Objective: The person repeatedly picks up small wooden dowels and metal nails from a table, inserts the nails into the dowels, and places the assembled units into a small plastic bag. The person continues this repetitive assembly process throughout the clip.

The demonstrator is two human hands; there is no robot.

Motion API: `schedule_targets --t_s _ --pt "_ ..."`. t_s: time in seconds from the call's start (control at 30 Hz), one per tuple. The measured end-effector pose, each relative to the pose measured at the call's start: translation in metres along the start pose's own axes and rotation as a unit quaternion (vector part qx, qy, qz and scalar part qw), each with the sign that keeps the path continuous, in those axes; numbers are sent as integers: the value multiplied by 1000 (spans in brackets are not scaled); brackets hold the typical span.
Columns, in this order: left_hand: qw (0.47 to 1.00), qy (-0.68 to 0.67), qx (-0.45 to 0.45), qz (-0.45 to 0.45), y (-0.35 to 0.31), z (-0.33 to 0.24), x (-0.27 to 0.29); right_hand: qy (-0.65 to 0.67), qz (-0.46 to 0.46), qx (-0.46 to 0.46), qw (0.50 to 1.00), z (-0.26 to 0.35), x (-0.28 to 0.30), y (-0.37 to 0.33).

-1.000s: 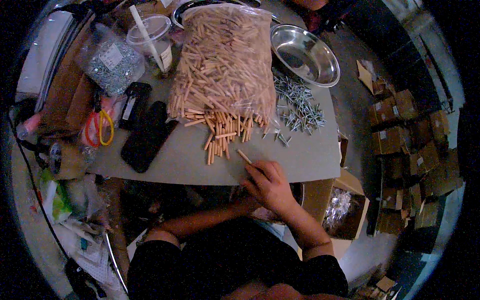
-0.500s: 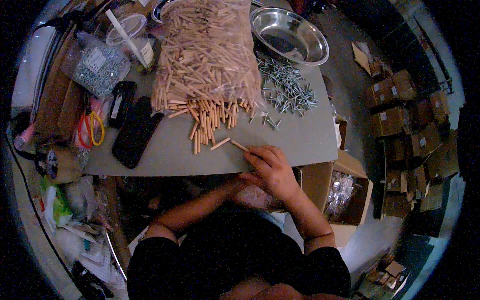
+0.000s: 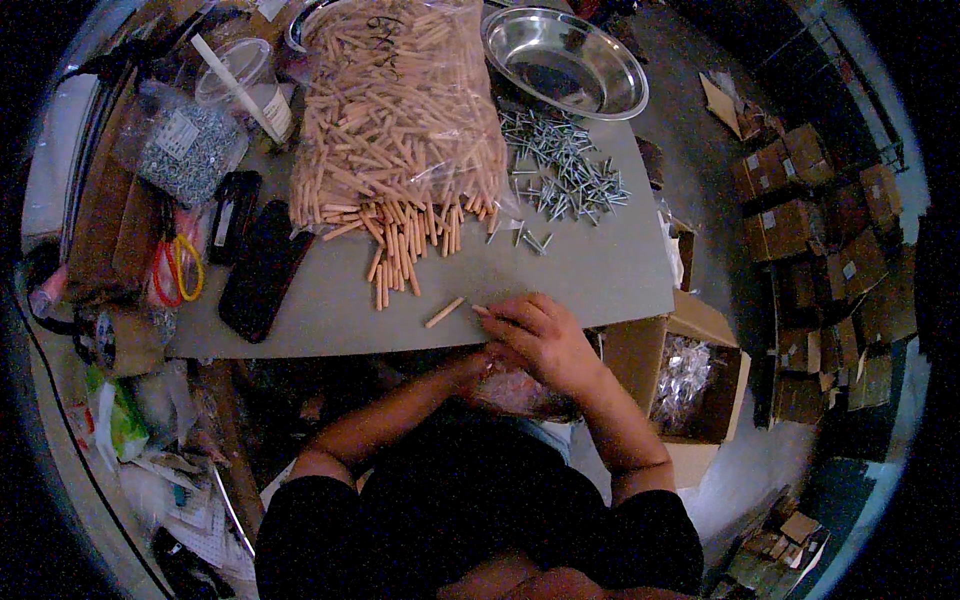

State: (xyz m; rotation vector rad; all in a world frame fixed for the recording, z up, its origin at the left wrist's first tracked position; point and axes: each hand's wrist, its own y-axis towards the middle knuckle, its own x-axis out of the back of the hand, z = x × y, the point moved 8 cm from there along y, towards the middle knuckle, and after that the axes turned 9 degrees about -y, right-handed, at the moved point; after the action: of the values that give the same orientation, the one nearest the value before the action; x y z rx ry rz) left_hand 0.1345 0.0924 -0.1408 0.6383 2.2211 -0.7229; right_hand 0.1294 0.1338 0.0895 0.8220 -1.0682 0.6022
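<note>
Holding one dowel [image 3: 480, 311], one dowel [image 3: 445, 312] nearby

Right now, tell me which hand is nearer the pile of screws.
Right. The right hand is by the near table edge, below the screws in view; the left hand is lower and farther left, partly hidden.

"What carries it all?"

"A grey table [image 3: 330, 310]."

"What's the biggest thing on it?"

"A bag of dowels [image 3: 400, 120], reaching from the far edge past the middle, with loose dowels [image 3: 400, 250] in front, toward the near edge."

"Anything closer?"

"One dowel [image 3: 444, 312], apart, just in from the near edge."

"And along the right edge?"

"Scattered screws [image 3: 575, 170] beside the bag, a bowl [image 3: 570, 65] beyond them at the far right corner."

"Leftward?"

"A dark slab [image 3: 262, 275] and a smaller dark box [image 3: 236, 215], a cup [image 3: 248, 92] beyond."
</note>
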Motion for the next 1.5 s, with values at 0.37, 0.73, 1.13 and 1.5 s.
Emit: schedule_targets --t_s 0.37,0.73,1.13,1.5 --pt "960 -268 22 -76 -20 -6 -9 69 -19 -237 969 -20 -25 -98" --pt "984 -114 23 -134 -29 -13 -11 19 -52 -137 989 -6 -25 -107" --pt "955 229 -161 -100 -51 -51 -21 96 1 -330 939 -32 0 -129" --pt "973 156 -168 -34 -91 -115 -82 244 -142 -336 899 -27 28 -87"
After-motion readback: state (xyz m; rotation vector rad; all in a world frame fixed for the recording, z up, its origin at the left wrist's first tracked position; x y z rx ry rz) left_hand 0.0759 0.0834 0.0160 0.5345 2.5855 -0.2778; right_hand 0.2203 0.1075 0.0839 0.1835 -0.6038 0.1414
